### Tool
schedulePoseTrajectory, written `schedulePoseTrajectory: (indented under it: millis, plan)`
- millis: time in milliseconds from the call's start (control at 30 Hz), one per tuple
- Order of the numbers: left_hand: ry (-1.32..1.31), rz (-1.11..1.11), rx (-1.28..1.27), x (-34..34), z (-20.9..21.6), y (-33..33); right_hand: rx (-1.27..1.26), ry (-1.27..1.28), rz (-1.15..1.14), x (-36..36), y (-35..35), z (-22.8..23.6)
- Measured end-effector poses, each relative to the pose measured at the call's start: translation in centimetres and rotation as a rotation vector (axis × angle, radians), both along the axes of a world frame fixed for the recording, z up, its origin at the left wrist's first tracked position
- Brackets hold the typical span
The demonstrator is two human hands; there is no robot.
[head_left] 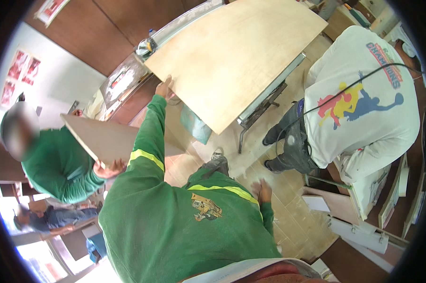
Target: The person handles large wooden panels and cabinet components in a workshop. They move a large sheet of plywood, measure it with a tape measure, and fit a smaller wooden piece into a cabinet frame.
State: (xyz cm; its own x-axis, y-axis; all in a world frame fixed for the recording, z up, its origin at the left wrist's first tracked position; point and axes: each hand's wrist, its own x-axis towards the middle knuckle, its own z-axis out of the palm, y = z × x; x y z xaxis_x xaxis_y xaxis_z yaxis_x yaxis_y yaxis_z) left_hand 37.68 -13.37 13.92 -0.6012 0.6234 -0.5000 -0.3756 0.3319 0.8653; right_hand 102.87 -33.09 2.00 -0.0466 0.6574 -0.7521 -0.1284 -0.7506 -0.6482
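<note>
A large pale wooden board (241,56) lies flat across a worktable in front of me. With my left arm stretched forward, my left hand (164,87) grips the board's near left edge, its fingers closed at the rim. My right hand (262,190) hangs low by my right side, away from the board. It is slightly blurred, but the fingers look apart and nothing shows in them.
At left, a co-worker in green (57,162) holds a wooden panel (114,141) upright. At right, a person in a white sweatshirt (359,104) bends over drawers, a black cable (350,87) across their back. A cluttered bench (123,80) stands behind the board's left end.
</note>
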Motion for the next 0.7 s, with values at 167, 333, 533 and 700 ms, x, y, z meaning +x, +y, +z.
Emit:
schedulePoseTrajectory:
  millis: [167,333,533,700]
  plan:
    - [-0.083,0.068,0.112,-9.0,-1.6,3.4,0.102,0.167,0.25,-17.5,14.0,14.5]
    - [-0.202,0.052,0.307,-11.4,-0.4,2.8,0.033,0.3,0.296,-25.2,19.5,16.2]
    - [-0.116,-0.043,0.323,-9.3,10.2,4.8,0.28,0.502,0.043,-26.2,22.1,20.9]
    - [-0.08,-0.033,0.501,-10.0,13.6,7.4,0.619,0.02,-0.049,-28.8,26.0,24.4]
